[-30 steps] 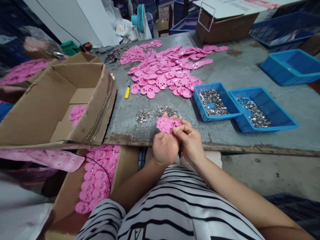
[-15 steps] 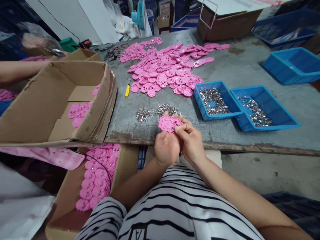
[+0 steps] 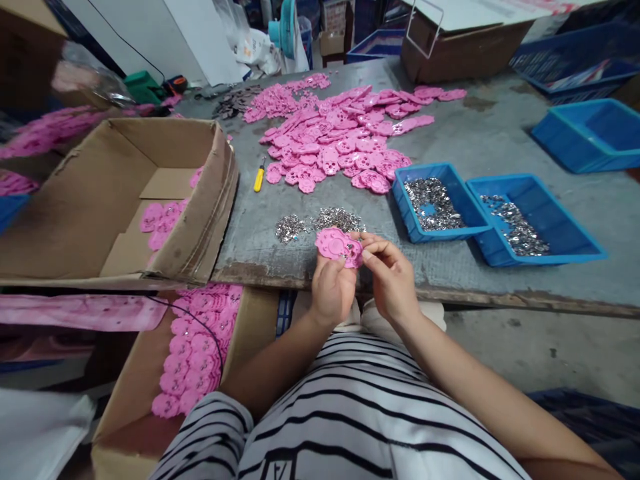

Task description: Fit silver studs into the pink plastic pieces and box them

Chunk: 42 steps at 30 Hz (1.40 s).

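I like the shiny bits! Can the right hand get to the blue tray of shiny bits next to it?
Probably yes. The right hand is at the table edge, and the nearer blue tray sits open-topped just beyond it with nothing between, though its fingers pinch at the pink piece.

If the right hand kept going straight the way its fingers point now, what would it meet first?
The right hand points up-left at the pink plastic piece held by the left hand, and meets that first. Beyond it lie the loose metal bits; depth is unclear.

a workshop: heaped pink plastic parts (image 3: 340, 143), parts bins (image 3: 537, 223), cartons (image 3: 115, 200).
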Tool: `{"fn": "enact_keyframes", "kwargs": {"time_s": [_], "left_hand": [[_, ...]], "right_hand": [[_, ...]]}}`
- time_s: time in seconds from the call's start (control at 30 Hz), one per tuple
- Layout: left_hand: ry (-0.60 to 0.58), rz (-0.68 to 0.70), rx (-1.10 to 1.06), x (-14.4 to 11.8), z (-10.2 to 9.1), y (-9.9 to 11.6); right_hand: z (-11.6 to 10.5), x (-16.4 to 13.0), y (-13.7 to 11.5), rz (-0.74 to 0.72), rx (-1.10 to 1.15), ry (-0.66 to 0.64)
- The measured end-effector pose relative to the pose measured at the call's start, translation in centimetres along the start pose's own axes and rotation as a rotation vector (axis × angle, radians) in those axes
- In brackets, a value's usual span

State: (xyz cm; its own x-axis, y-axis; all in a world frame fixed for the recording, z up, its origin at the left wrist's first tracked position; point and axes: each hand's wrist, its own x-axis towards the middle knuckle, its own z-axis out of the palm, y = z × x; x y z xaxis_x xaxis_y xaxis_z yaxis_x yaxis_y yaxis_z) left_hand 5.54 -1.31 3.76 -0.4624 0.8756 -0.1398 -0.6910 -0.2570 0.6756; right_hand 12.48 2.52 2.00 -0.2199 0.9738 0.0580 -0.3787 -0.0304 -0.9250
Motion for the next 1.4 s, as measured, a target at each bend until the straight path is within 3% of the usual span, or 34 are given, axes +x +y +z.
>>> {"fn": "enact_keyframes", "kwargs": {"time_s": [0.33,0.5,0.6,0.67,0.77,0.83,0.9,1.0,1.4], "left_hand": [[0.006,0.045,0.181,0.5,-2.3,0.9],[-0.042,0.084,0.288,0.9,-3.4,1.4],[-0.072,0.061,0.328,0.8,-3.6,1.4],[-0.101,0.028,0.342,0.6,-3.4,1.3],[-0.164,-0.022,0.324,0.2,-2.5,1.5],[-0.208,-0.070,0.286,0.0,-1.8,1.9],[-0.244,-0.127,0.232,-0.3,-1.1,2.5],[-0.277,-0.174,0.172,-0.6,-0.4,3.3],[-0.351,-0.169,0.228,-0.6,-0.6,3.6]], "right_hand": [[-2.6,0.8,-1.3,-0.009,-0.184,0.077],[-5.4,4.4,-3.8,-0.216,-0.360,0.111],[-8.0,8.3,-6.0,-0.330,-0.735,0.166],[-9.4,10.7,-6.9,-0.250,-1.109,0.181],[-10.3,13.2,-7.0,0.034,-1.605,-0.067],[-10.3,14.1,-6.4,0.159,-1.762,-0.243],[-10.1,14.4,-5.9,0.198,-1.830,-0.299],[-9.8,14.4,-5.9,0.205,-1.882,-0.283],[-10.0,13.7,-6.1,0.098,-1.772,-0.188]]}}
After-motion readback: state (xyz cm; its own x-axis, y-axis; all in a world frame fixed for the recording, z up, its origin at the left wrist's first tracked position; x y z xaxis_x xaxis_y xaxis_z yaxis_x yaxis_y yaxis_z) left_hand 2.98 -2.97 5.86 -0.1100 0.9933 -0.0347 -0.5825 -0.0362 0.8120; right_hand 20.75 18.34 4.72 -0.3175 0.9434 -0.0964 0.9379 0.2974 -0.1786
